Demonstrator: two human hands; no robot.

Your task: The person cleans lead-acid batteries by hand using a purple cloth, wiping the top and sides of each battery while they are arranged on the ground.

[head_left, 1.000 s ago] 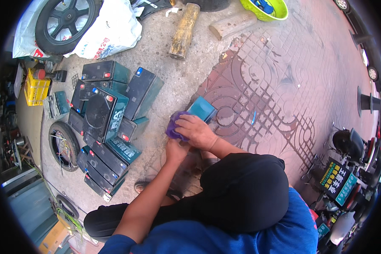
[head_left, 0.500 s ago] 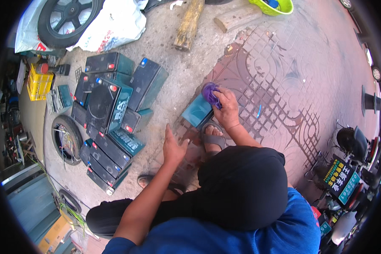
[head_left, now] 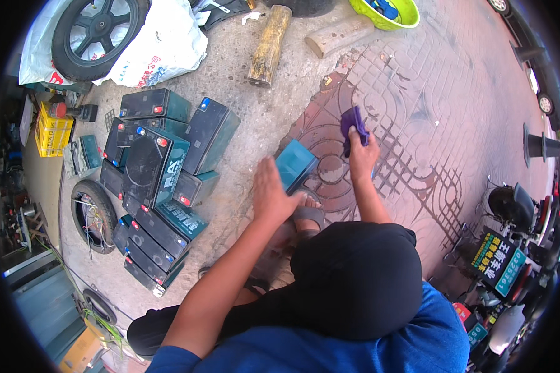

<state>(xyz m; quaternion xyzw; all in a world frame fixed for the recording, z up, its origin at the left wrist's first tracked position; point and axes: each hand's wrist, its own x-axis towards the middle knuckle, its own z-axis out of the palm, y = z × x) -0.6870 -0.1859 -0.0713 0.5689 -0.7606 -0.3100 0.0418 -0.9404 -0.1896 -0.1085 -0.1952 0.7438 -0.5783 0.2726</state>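
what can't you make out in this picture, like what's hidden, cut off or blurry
All in the head view:
- Left hand: fingers blurred; whether they touch the teal battery cannot be told.
- Purple cloth: partly covered by the right hand gripping it.
- Lower batteries: partly hidden by the top battery.
- Green basin: cut off by the upper edge.

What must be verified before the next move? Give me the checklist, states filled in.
1. Purple cloth in the grip of the right hand: ok.
2. Cloth off the teal battery by the foot: ok, held apart.
3. Left hand empty: ok, open.
4. Left hand clear of that battery: cannot tell, blurred beside it.
5. Sandaled right foot well away from it: not ok, close by.
6. Left hand clear of the grouped batteries: ok.
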